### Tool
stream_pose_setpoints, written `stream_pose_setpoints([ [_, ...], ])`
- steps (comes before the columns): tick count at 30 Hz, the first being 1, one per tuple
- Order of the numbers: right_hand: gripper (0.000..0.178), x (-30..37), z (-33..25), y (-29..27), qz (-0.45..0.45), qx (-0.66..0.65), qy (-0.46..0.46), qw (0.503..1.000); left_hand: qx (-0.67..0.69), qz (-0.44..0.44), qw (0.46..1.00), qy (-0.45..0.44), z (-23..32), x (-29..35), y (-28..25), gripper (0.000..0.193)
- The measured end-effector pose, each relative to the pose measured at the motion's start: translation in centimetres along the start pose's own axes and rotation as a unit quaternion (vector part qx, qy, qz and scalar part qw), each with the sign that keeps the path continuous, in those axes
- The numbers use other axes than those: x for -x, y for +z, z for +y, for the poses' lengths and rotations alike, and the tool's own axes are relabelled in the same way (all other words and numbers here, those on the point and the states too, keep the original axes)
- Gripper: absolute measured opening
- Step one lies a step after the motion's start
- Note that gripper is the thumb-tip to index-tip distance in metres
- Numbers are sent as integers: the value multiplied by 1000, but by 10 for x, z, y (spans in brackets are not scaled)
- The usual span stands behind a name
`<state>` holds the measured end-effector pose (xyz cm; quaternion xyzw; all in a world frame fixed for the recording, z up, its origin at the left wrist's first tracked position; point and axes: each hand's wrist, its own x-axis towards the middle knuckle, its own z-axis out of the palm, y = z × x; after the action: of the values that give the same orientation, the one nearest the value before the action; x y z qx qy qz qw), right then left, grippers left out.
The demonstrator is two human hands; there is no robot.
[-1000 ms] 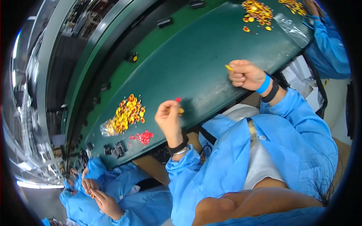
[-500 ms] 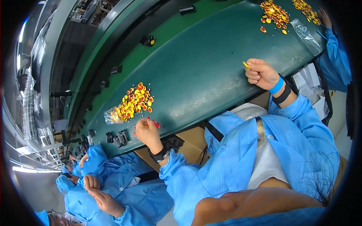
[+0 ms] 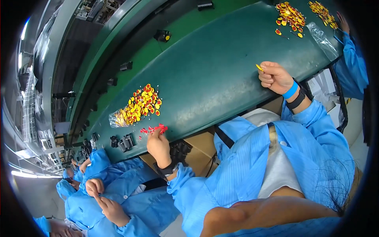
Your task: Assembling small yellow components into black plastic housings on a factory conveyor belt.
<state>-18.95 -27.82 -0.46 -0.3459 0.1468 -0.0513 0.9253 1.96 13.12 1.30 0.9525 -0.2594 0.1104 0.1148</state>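
Note:
My right hand (image 3: 275, 78) is raised over the near edge of the green work surface (image 3: 205, 79), its fingers closed on a small flat yellow piece (image 3: 259, 68). Lower left, my left hand (image 3: 158, 148) reaches down with its fingers drawn together. Their tips touch a small group of red pieces (image 3: 161, 128); whether one is pinched between them is hidden. Just beyond lies a heap of small yellow pieces with red centres (image 3: 143, 103), partly spilling from a clear plastic bag (image 3: 117, 119).
Black parts (image 3: 125, 142) stand left of the red pieces. More yellow-and-red pieces (image 3: 290, 17) lie at the far right beside a clear bag (image 3: 321, 41). Black parts (image 3: 162, 36) sit along the bright green strip. A co-worker's hands (image 3: 104, 201) are at lower left. Below the edge is a cardboard box (image 3: 201, 146).
My left hand has moved slightly right and down, uncovering more red pieces, with its fingertips now on them. The right hand stays nearly still with the yellow piece. The black parts on the strip have shifted right.

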Motion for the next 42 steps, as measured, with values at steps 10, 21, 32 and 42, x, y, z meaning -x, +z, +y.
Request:
stream_pose_setpoints([
  [10, 21, 5, -1, -10, 11, -20, -18, 1000, 71, 71, 993, -66, 10, -7, 2, 14],
  [21, 17, 8, 0, -22, 31, -21, -14, 999, -95, 20, 995, 22, 18, 10, 28, 10],
  [32, 14, 15, -3, -28, 66, -46, -34, 996, 97, 123, 987, 22, 36, -1, 29, 11],
  [42, 19, 17, -13, -42, 177, 148, -170, 958, 425, -33, 899, 97, 184, -40, 53, 16],
])
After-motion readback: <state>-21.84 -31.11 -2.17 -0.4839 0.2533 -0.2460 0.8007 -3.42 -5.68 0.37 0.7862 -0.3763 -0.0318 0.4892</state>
